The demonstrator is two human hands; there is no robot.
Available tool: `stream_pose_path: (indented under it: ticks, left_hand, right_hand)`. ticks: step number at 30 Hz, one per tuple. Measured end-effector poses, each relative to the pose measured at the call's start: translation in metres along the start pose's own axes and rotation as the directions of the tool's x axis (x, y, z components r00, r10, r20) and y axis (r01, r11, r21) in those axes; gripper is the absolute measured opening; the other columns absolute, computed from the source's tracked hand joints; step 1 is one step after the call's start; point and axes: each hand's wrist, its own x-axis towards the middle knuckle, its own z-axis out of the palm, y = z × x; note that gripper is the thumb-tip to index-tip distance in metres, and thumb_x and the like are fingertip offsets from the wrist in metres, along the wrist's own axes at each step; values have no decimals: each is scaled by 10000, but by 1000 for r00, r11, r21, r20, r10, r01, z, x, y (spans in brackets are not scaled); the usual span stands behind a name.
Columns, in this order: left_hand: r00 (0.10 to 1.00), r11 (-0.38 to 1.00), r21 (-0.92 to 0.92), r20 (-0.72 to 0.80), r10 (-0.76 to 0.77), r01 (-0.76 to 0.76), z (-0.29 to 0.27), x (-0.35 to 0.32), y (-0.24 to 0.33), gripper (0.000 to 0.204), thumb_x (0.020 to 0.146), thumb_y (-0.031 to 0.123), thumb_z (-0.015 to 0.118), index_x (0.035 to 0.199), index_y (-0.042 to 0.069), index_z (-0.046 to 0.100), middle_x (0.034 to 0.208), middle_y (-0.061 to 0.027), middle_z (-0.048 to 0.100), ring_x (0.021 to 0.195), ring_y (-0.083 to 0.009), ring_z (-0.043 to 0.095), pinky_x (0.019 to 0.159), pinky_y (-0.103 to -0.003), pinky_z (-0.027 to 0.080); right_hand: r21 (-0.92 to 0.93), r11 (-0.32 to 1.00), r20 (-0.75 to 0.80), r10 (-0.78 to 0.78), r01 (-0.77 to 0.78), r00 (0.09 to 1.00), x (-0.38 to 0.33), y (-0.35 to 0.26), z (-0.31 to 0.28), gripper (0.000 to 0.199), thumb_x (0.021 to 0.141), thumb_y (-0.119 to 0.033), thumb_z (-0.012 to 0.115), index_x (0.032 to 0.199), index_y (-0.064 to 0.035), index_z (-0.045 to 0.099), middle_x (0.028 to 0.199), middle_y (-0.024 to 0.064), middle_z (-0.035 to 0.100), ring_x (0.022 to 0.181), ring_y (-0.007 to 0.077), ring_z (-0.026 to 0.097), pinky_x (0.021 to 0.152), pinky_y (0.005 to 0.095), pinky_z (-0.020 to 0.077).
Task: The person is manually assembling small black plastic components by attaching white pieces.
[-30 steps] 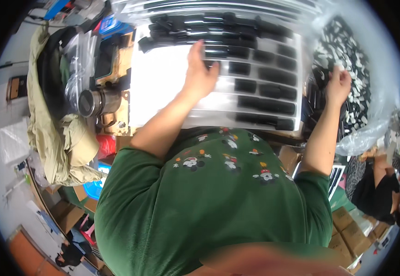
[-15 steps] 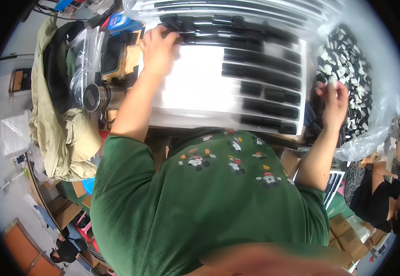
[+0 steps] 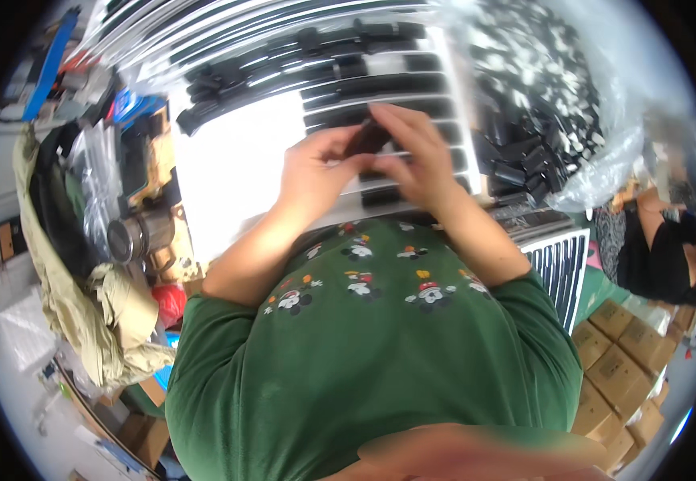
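Note:
Over the front middle of a white board [image 3: 240, 168], my hands have come together on a small black piece [image 3: 369, 138], blurred by motion. Its left end is pinched in my left hand [image 3: 316, 168]. The fingers and thumb of my right hand [image 3: 421, 156] close round the other end, so part of the piece is hidden. Black strip-shaped parts [image 3: 372, 86] lie in rows on the board's right half, beneath and beyond my hands. More black parts [image 3: 284, 68] sit in a loose row along its far side.
A heap of small black and white pieces [image 3: 540, 64] lies in clear plastic at the right, with black parts [image 3: 524, 164] nearer. Stacked white-edged boards [image 3: 244, 20] stand behind. A metal-and-glass jar [image 3: 127, 239] is at left, cardboard boxes [image 3: 620, 377] at lower right, a person [image 3: 656, 256] beyond.
My left hand has left the black parts at the board's far left, and my right hand has left the heap. Both now meet on the black piece. The whole view has turned.

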Motion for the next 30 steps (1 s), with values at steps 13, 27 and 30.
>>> stream_pose_path:
  ticks: [13, 27, 30]
  left_hand:
    - [847, 690, -507, 181, -500, 516, 22, -7, -9, 267, 788, 69, 692, 1020, -21, 596, 870, -39, 629, 744, -90, 571, 703, -223, 454]
    - [963, 932, 241, -79, -259, 271, -28, -22, -68, 359, 682, 117, 763, 978, 30, 579, 816, -102, 577, 674, -215, 576, 613, -306, 477]
    - [997, 931, 357, -27, -70, 75, -17, -13, -56, 310, 715, 112, 748, 963, 29, 581, 848, -92, 578, 658, -175, 568, 589, -284, 484]
  right_hand:
    - [33, 991, 135, 124, -129, 983, -8, 25, -29, 737, 577, -208, 815, 1232, -141, 485, 1221, 101, 520, 1123, 302, 502, 1028, 415, 328]
    - [-498, 630, -148, 615, -596, 774, -9, 153, -150, 228, 757, -212, 693, 928, -70, 642, 819, 99, 639, 748, 218, 607, 706, 305, 470]
    - [-724, 609, 30, 497, -324, 867, -12, 165, -132, 259, 738, -213, 687, 950, -70, 649, 869, 161, 612, 858, 327, 588, 758, 389, 464]
